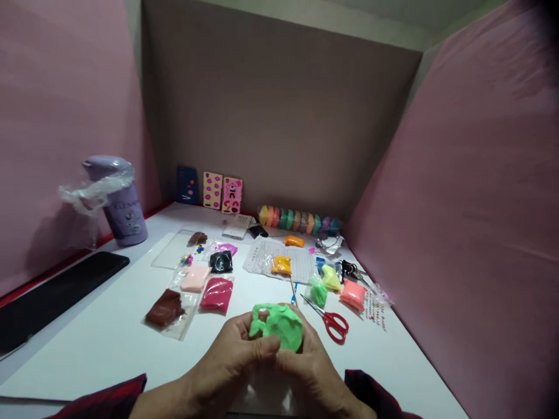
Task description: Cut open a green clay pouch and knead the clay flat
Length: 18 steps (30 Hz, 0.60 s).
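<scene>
Both hands hold one lump of bright green clay (278,325) just above the white table (109,343), near its front edge. My left hand (236,355) wraps the lump from the left, thumb pressed on its lower part. My right hand (308,361) closes on it from the right and behind. The fingers of both are curled tight round the clay. Dark red sleeves show at both wrists.
Bagged clay lies ahead: brown (165,308), magenta (217,293), pink (195,277), black (221,261), orange (282,265), salmon (353,294). Red-handled scissors (332,322) lie just right of the hands. A purple cup (122,201) stands far left, a black slab (52,297) at the left edge. Pink walls enclose both sides.
</scene>
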Each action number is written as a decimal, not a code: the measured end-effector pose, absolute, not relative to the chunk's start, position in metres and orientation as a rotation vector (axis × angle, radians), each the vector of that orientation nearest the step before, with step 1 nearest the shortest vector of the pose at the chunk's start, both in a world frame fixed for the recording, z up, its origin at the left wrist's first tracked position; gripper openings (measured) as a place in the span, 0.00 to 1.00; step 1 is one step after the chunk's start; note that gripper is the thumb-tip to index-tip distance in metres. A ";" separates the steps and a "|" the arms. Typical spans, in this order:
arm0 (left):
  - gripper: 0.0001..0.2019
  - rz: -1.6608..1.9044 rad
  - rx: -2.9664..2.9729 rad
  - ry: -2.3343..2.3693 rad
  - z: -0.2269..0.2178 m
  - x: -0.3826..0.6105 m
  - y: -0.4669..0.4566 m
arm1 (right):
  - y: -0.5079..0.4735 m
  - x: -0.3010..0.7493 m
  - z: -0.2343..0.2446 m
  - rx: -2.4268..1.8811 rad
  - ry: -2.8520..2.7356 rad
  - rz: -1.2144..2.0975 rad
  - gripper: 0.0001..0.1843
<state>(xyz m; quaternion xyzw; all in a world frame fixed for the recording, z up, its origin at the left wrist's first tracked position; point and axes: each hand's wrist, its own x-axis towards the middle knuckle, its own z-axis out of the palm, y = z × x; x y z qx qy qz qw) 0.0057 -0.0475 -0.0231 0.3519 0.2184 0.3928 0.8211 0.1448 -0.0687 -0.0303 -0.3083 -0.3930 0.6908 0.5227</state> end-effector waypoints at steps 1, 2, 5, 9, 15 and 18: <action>0.19 0.835 0.748 0.482 -0.022 0.006 -0.048 | -0.068 0.146 -0.030 -0.711 -0.973 1.673 0.28; 0.19 0.839 0.745 0.500 -0.021 0.006 -0.048 | -0.067 0.146 -0.029 -0.687 -1.001 1.687 0.29; 0.18 0.867 0.727 0.539 -0.017 0.006 -0.049 | -0.065 0.147 -0.026 -0.656 -1.046 1.689 0.36; 0.16 0.883 0.741 0.598 -0.011 0.004 -0.051 | -0.064 0.150 -0.028 -0.753 -0.998 1.474 0.31; 0.16 0.888 0.804 0.626 -0.012 0.003 -0.051 | -0.062 0.158 -0.035 -0.880 -1.055 1.217 0.14; 0.16 0.888 0.841 0.625 -0.013 0.002 -0.050 | -0.062 0.156 -0.031 -0.909 -1.025 1.269 0.12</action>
